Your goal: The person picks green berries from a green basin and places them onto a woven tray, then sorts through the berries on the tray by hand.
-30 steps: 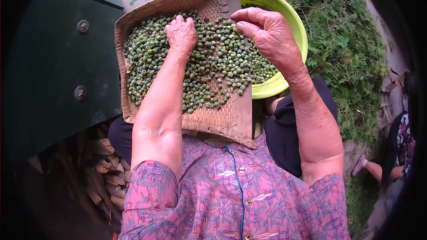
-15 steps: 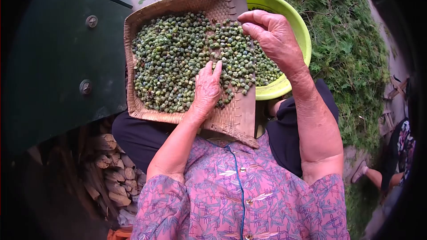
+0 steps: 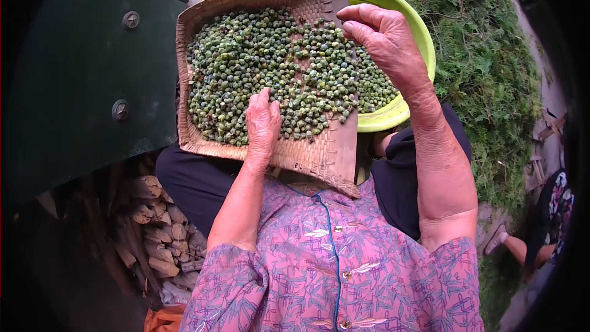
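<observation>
Round green berries [image 3: 239,74], some darker, cover much of a shallow woven tray [image 3: 307,154] resting on the lap. My left hand [image 3: 263,124] lies over the near part of the pile. Its fingertips touch the berries, slightly bent and apart. Above the tray's right edge hangs my right hand [image 3: 390,43], with thumb and forefinger curled close together. Whatever may sit between those fingertips is too small to make out. Beyond that edge stands a yellow-green basin [image 3: 424,55] holding more of the berries, partly hidden by my right hand and the tray.
A dark green panel with round bolts [image 3: 92,67] stands on the left. Below it lies split firewood [image 3: 160,233], with an orange item [image 3: 166,318] nearby. Cut green foliage [image 3: 485,55] covers the ground on the right. Another person's leg [image 3: 516,247] shows at far right.
My left hand has drawn back to the left and its fingers are more bent. Berries have spread over the gap where it was. The right hand keeps nearly the same pose.
</observation>
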Demonstrator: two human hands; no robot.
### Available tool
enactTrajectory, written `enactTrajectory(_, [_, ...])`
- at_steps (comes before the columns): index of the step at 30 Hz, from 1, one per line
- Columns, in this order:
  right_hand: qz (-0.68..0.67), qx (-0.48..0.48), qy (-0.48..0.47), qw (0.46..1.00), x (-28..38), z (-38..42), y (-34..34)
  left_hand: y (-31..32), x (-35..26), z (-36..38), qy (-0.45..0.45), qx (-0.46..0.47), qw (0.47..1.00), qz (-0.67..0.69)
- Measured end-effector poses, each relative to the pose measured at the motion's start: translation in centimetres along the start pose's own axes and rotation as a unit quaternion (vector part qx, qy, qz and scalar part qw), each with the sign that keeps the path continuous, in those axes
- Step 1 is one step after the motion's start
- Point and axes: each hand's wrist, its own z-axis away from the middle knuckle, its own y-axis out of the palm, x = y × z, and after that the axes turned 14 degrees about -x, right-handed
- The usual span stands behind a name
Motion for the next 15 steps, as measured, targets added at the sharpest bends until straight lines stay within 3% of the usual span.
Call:
enactTrajectory(6, [-0.005, -0.001, -0.003, 1.0, 0.1, 0.0, 0.1, 0.8, 0.9, -0.4, -0.057, -0.012, 0.998, -0.025])
enactTrajectory(10, [0.0, -0.001, 0.014, 1.0, 0.3, 0.1, -0.1, 1.5, 0.9, -0.2, -0.024, -0.026, 0.998, -0.047])
enactTrajectory(15, [0.021, -0.003, -0.007, 1.0, 0.3, 0.1, -0.1, 2.2, 0.4, -1.7, -0.13, 0.021, 0.989, 0.063])
